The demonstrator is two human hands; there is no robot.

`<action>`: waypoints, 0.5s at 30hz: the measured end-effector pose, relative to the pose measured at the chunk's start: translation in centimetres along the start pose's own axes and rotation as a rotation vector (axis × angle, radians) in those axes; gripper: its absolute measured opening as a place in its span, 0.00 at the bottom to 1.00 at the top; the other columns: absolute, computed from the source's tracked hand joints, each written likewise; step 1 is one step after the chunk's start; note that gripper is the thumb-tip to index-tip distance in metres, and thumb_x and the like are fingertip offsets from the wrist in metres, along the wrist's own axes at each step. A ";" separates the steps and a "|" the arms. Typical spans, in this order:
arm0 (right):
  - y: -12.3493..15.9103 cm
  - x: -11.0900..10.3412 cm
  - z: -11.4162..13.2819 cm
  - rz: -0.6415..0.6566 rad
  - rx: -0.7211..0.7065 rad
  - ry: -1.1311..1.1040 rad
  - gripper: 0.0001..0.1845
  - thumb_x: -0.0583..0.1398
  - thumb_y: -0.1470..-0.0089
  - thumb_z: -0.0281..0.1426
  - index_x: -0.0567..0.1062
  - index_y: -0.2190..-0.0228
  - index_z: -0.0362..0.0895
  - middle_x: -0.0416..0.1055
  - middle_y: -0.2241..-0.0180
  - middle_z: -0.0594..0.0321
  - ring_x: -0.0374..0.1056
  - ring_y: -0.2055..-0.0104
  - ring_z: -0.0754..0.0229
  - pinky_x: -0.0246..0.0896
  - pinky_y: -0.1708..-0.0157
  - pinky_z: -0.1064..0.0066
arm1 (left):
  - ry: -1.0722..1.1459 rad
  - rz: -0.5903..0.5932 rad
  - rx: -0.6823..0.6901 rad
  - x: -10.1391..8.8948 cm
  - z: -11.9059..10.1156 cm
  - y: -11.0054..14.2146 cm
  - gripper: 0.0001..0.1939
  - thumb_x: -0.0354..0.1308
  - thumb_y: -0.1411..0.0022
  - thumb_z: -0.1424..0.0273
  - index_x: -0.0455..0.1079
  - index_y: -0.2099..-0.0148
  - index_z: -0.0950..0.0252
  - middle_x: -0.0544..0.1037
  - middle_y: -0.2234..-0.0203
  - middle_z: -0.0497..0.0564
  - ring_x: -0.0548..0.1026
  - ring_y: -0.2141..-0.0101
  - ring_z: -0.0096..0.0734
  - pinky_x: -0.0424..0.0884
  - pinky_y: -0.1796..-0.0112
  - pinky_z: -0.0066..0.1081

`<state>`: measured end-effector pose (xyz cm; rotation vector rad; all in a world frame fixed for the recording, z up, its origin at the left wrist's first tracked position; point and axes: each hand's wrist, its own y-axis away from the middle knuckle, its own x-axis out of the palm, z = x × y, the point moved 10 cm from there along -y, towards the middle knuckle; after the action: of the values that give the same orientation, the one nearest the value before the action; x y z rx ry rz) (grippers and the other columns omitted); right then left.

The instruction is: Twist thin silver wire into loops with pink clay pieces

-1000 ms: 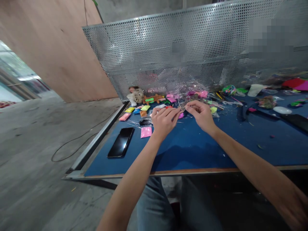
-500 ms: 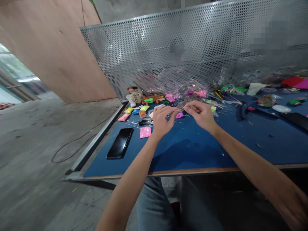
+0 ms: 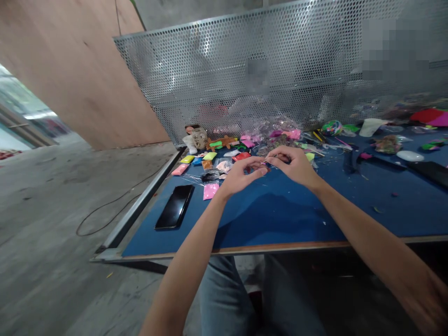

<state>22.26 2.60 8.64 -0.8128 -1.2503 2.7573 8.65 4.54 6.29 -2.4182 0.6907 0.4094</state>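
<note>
My left hand (image 3: 243,175) and my right hand (image 3: 293,164) meet above the blue tabletop (image 3: 280,214), fingertips pinched together on a small clear plastic wrapper (image 3: 266,163) stretched between them. What the wrapper holds is too small to make out. Just beyond my hands lie several small coloured clay packets: a pink one (image 3: 211,190), a red one (image 3: 241,156), a yellow one (image 3: 188,159). A heap of crumpled clear bags (image 3: 276,133) sits behind them.
A black phone (image 3: 174,213) lies flat near the table's left edge. A perforated metal screen (image 3: 280,70) stands along the back. A small toy figure (image 3: 198,138), a white cup (image 3: 371,127) and more coloured scraps fill the far right. A cable (image 3: 105,210) lies on the concrete floor.
Both hands dropped slightly toward the table and my left hand turned, its fingers now pinching closer to my right. The clear wrapper looks more crumpled and pulled thin.
</note>
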 end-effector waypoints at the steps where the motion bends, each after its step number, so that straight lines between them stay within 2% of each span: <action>1: 0.0 0.0 0.1 -0.011 -0.011 0.024 0.10 0.63 0.40 0.41 0.80 0.64 0.49 0.65 0.75 0.66 0.56 0.74 0.63 0.53 0.73 0.68 | 0.018 0.000 -0.006 0.2 0.3 0.0 0.20 0.62 0.36 0.56 0.78 0.51 0.65 0.83 0.62 0.54 0.78 0.65 0.32 0.72 0.64 0.30; 4: 0.0 -0.9 0.5 -0.112 -0.062 0.087 0.12 0.61 0.39 0.39 0.79 0.55 0.52 0.70 0.67 0.63 0.62 0.68 0.59 0.61 0.66 0.65 | 0.116 -0.043 -0.020 0.1 1.2 -0.3 0.19 0.60 0.35 0.55 0.79 0.55 0.66 0.83 0.62 0.56 0.78 0.65 0.32 0.73 0.64 0.31; 6: 0.1 -1.6 0.4 -0.181 -0.095 0.135 0.15 0.60 0.38 0.38 0.76 0.50 0.53 0.71 0.61 0.60 0.65 0.64 0.57 0.64 0.61 0.61 | 0.208 -0.111 -0.047 -0.5 2.1 -0.4 0.19 0.61 0.36 0.56 0.79 0.53 0.66 0.83 0.59 0.56 0.78 0.66 0.31 0.73 0.63 0.31; 8: 0.1 -1.8 -0.1 -0.185 -0.117 0.198 0.18 0.60 0.39 0.38 0.74 0.47 0.52 0.73 0.56 0.58 0.68 0.60 0.54 0.65 0.55 0.56 | 0.306 -0.180 -0.094 -1.2 3.3 -0.5 0.20 0.63 0.37 0.56 0.79 0.51 0.65 0.83 0.59 0.56 0.78 0.68 0.29 0.73 0.63 0.31; 12: -0.2 -0.9 -2.0 -0.073 -0.113 0.335 0.19 0.61 0.39 0.39 0.74 0.48 0.50 0.77 0.58 0.58 0.71 0.55 0.49 0.63 0.49 0.50 | 0.501 -0.323 -0.157 -2.3 5.6 -0.4 0.23 0.66 0.39 0.56 0.76 0.47 0.65 0.83 0.57 0.57 0.77 0.71 0.25 0.74 0.64 0.29; 15: 0.1 -1.4 -1.2 -0.139 -0.181 0.407 0.15 0.60 0.39 0.37 0.76 0.52 0.49 0.76 0.53 0.56 0.70 0.49 0.46 0.61 0.46 0.48 | 0.600 -0.409 -0.152 -2.7 6.7 -0.3 0.23 0.67 0.41 0.57 0.75 0.48 0.65 0.83 0.57 0.57 0.78 0.70 0.25 0.74 0.63 0.29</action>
<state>24.04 3.09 8.55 -1.1749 -1.4132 2.2414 5.79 9.88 2.34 -2.7553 0.3842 -0.4629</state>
